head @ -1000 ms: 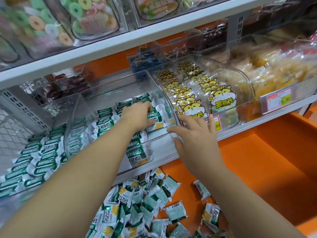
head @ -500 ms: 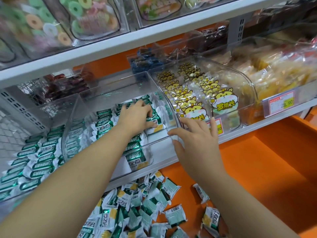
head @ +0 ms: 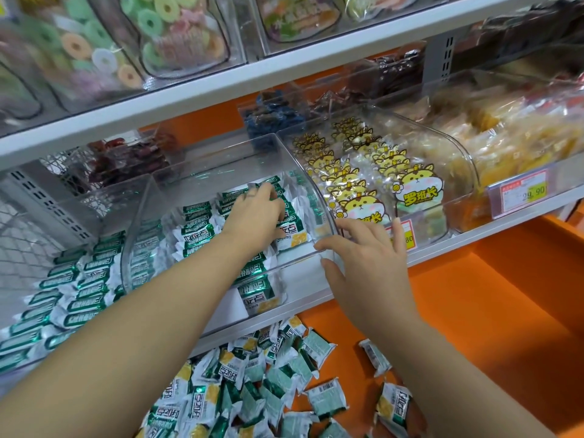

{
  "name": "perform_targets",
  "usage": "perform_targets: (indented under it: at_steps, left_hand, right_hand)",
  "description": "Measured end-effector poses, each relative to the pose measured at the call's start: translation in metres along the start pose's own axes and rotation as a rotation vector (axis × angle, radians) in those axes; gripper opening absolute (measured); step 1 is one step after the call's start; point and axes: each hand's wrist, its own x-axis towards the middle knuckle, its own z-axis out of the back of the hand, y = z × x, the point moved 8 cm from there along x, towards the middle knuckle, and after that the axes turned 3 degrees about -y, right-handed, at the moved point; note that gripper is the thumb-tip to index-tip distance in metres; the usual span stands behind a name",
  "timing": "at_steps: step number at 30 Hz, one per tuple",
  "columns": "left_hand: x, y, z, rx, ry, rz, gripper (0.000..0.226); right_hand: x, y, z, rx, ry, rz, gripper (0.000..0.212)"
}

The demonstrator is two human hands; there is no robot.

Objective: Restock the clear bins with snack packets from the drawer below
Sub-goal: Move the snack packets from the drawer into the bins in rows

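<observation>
A clear bin (head: 139, 216) on the middle shelf holds rows of green-and-white snack packets (head: 196, 235). My left hand (head: 256, 216) reaches over the bin's front wall and lies on those packets, fingers bent down onto them. At the bin's front right corner, my right hand (head: 369, 254) rests with fingers straight on the rim and thumb against the front wall. Below, the orange drawer (head: 505, 311) is pulled out, with a loose heap of the same packets (head: 252, 393) at its left.
Left of the bin, another bin holds more green packets (head: 72, 292). To the right stands a bin of yellow hamster-print packets (head: 410, 188), then yellow snacks behind a price tag (head: 518, 194). The white upper shelf (head: 284, 67) overhangs closely.
My left hand has slid a little deeper into the bin over the packets. The right hand stays at the bin's front corner.
</observation>
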Motion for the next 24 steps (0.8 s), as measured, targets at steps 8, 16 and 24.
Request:
perform_targets:
  at_steps: [8,16,24]
  left_hand:
    - [0.006,-0.003,-0.011,-0.108,0.223,0.011,0.033]
    - [0.002,0.008,-0.015,-0.201,0.147,0.072,0.035]
    - [0.004,0.011,0.000,-0.016,-0.026,0.105,0.022]
  right_hand:
    - [0.000,0.000,0.000,-0.008,0.001,0.011,0.028]
    - [0.000,0.001,0.001,-0.013,0.004,0.013,0.028]
    - [0.001,-0.001,-0.001,0.000,0.030,-0.007,0.028]
